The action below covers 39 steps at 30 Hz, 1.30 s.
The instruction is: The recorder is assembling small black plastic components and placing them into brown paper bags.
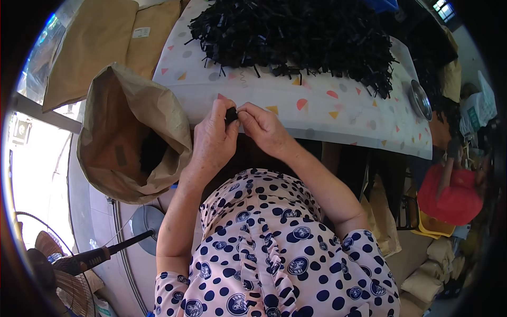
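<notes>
Just in front of the table's near edge, my two hands meet. Between the thumb and fingers of my left hand (215,132) is a small black piece (231,115), apparently plastic or rubber; its exact kind is too small to make out. My right hand (262,127) is closed in a pinch at the right side of that same piece, fingertips touching it. Beyond them a large heap of similar black pieces (296,37) with thin protruding stems covers the far part of the table. Left of my left hand stands an open brown paper sack (119,132) with some black pieces inside.
A patterned white cloth (364,124) covers the table. At its right end sits a round metal bowl (420,99). Folded brown sacks (95,42) lie at the far left. A fan (68,264) stands lower left. Another person in red (451,195) is at the right.
</notes>
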Each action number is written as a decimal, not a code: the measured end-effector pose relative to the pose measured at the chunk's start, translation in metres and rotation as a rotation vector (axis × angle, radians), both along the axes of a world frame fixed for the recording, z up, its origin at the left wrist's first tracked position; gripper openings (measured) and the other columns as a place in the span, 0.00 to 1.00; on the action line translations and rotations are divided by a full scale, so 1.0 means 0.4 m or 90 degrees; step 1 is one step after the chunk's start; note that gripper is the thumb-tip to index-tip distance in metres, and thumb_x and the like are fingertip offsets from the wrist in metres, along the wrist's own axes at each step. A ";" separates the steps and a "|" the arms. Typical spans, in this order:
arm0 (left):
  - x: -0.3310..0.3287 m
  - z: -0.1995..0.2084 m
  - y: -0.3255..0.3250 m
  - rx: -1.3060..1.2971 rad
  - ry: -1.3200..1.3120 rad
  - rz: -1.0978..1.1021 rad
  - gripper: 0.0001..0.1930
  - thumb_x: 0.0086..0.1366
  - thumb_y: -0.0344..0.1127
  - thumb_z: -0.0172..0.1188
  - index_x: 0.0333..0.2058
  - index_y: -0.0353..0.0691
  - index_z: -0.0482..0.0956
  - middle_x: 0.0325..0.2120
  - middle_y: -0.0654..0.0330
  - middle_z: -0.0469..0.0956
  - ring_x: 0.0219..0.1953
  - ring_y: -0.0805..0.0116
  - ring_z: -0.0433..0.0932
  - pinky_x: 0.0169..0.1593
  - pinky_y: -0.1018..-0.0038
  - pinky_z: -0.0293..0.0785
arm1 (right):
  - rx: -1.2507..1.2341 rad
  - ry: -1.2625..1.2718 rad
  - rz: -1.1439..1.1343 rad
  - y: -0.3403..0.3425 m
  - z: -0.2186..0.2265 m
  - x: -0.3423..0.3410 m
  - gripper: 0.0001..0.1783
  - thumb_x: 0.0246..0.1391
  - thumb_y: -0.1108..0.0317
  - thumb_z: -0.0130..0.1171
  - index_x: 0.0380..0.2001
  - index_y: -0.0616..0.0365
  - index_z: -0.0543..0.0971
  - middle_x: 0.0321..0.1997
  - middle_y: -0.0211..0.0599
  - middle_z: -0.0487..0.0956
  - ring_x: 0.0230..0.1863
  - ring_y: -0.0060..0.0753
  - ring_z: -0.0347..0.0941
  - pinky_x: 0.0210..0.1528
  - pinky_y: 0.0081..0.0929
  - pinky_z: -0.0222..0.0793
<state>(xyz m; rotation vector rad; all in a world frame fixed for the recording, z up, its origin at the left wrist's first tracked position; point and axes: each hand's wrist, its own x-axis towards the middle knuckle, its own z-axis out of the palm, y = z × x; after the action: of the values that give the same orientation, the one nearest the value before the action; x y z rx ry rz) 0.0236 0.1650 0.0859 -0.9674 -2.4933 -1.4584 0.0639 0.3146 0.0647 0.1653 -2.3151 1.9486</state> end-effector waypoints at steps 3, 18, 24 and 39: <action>-0.011 0.052 -0.082 -0.059 -0.032 0.136 0.13 0.58 0.28 0.56 0.42 0.40 0.67 0.23 0.46 0.73 0.27 0.45 0.76 0.30 0.59 0.70 | 0.195 -0.007 -0.024 0.118 0.017 -0.057 0.11 0.61 0.65 0.51 0.42 0.58 0.74 0.21 0.24 0.69 0.23 0.16 0.63 0.28 0.18 0.62; -0.066 -0.018 -0.210 -0.078 0.173 0.220 0.21 0.55 0.25 0.58 0.49 0.41 0.68 0.49 0.50 0.69 0.48 0.47 0.72 0.49 0.64 0.70 | 0.883 0.096 -0.119 0.412 -0.026 -0.190 0.15 0.54 0.58 0.58 0.38 0.56 0.73 0.28 0.41 0.79 0.33 0.43 0.77 0.34 0.38 0.71; -0.010 -0.004 -0.031 0.010 0.001 0.005 0.28 0.55 0.27 0.60 0.54 0.41 0.63 0.50 0.50 0.68 0.40 0.53 0.76 0.43 0.64 0.73 | 0.142 -0.131 -0.169 0.383 0.020 -0.152 0.11 0.57 0.61 0.57 0.33 0.57 0.74 0.21 0.24 0.72 0.20 0.17 0.66 0.23 0.18 0.61; 0.031 -0.072 0.172 0.035 -0.308 -0.230 0.26 0.57 0.20 0.57 0.55 0.36 0.63 0.37 0.58 0.77 0.33 0.76 0.77 0.35 0.80 0.74 | -0.212 -0.264 -0.012 0.207 -0.017 0.060 0.09 0.60 0.61 0.55 0.37 0.55 0.74 0.19 0.19 0.66 0.17 0.09 0.57 0.16 0.11 0.49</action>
<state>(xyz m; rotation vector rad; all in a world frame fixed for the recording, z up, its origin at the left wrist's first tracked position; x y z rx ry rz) 0.0361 0.2337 0.0572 -1.2305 -2.6659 -2.0779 0.0880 0.3974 0.0579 -0.3170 -2.1384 2.5167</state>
